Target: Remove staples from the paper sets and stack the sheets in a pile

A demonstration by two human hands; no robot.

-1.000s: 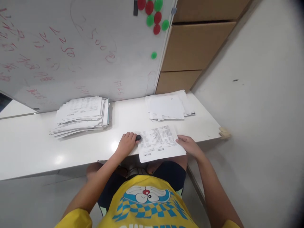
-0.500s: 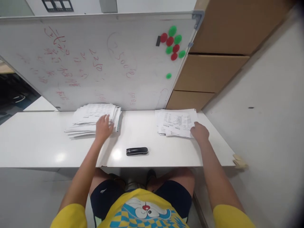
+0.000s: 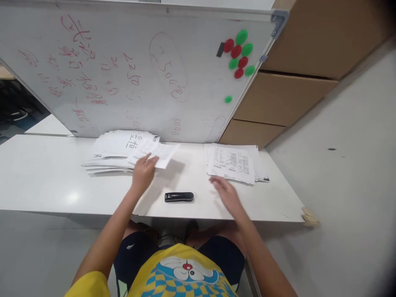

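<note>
At the near right corner of the left stack, the left hand closes its grip on the near edge of a printed sheet. The sheet lies half off that stack, directly beyond the fingers, with its long axis roughly left to right. The stapler lies on the desk between both hands. The right hand hovers with fingers loose, holding nothing, just short of the right stack. Half a second earlier, the left hand lay on the stack and the right hand touched the right stack.
</note>
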